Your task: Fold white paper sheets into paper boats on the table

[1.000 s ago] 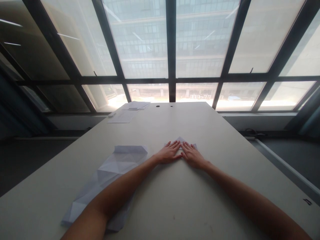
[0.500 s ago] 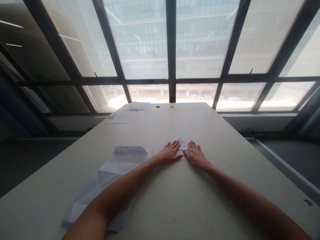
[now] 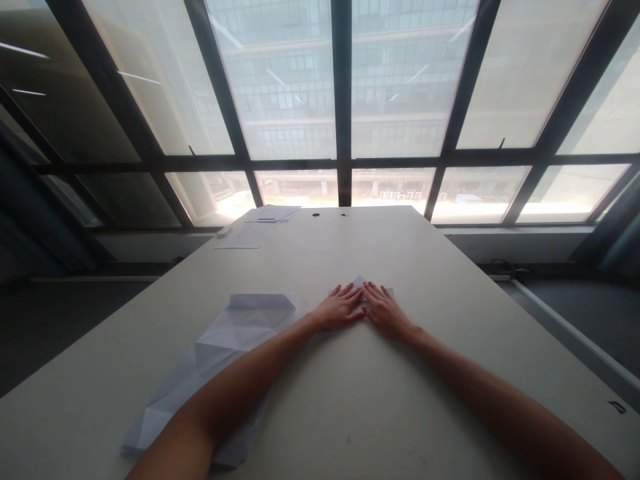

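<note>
While our two hands lie side by side near the middle of the white table [image 3: 310, 260], they cover most of a small folded paper [image 3: 360, 280], whose tip shows beyond the fingertips and whose corner shows at the right. Our left hand [image 3: 339, 308] rests on it palm down, and our right hand [image 3: 384, 311] rests close beside, the thumbs almost meeting; whether they touch we cannot tell. On both hands the fingers are stretched out and flat, clenched around nothing. Our left forearm [image 3: 260, 363] crosses a large creased sheet [image 3: 220, 340], hiding part of it from us; its folded far edge ends near the wrist, well apart from the folded paper. Our right forearm [image 3: 480, 380] lies over bare table. Toward the far left corner we see a stack of papers [image 3: 273, 213], a single sheet [image 3: 240, 237] nearer to us and a small white object [image 3: 223, 233] beside it, too small to make out. Two holes [image 3: 315, 215] sit by the far edge, and a dark mark [image 3: 617, 407] lies near the right edge. Behind the table rise tall windows [image 3: 285, 80], with a curtain [image 3: 30, 200] at the left.
</note>
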Motion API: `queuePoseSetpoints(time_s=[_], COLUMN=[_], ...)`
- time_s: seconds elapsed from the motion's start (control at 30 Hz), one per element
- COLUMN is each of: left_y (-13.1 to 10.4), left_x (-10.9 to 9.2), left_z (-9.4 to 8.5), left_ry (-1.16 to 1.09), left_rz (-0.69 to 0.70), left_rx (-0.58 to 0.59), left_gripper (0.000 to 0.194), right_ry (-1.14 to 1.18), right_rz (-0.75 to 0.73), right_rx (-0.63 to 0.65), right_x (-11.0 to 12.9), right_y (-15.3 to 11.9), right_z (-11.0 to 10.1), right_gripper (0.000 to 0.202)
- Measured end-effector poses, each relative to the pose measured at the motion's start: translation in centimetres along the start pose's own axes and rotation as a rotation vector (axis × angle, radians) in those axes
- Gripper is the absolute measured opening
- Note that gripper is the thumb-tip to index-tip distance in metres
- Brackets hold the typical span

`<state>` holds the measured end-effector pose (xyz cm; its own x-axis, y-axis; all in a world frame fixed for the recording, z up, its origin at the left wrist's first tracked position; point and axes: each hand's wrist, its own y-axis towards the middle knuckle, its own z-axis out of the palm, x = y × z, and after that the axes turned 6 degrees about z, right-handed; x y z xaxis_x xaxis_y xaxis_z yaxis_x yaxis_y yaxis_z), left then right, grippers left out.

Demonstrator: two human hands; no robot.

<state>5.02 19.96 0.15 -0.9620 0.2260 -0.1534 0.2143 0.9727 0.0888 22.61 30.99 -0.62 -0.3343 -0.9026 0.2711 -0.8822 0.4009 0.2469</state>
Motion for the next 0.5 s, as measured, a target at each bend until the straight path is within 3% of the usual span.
queuePoseSetpoints(time_s=[0.13, 0.5], left_y=[0.03, 0.03], left_x=[0.02, 0.3], left_z=[0.17, 0.58], left_ry=[0.013, 0.036], left_rz=[-0.012, -0.144], left_rx=[-0.002, -0.005], left_gripper=[0.072, 0.087], right_ry=[0.039, -0.049], right_rz=[0.028, 0.172], right_rx=[0.078, 0.099], right_x=[-0.24, -0.28], right_y=[0.17, 0.28], right_z=[0.31, 0.5], right_gripper=[0.062, 0.066])
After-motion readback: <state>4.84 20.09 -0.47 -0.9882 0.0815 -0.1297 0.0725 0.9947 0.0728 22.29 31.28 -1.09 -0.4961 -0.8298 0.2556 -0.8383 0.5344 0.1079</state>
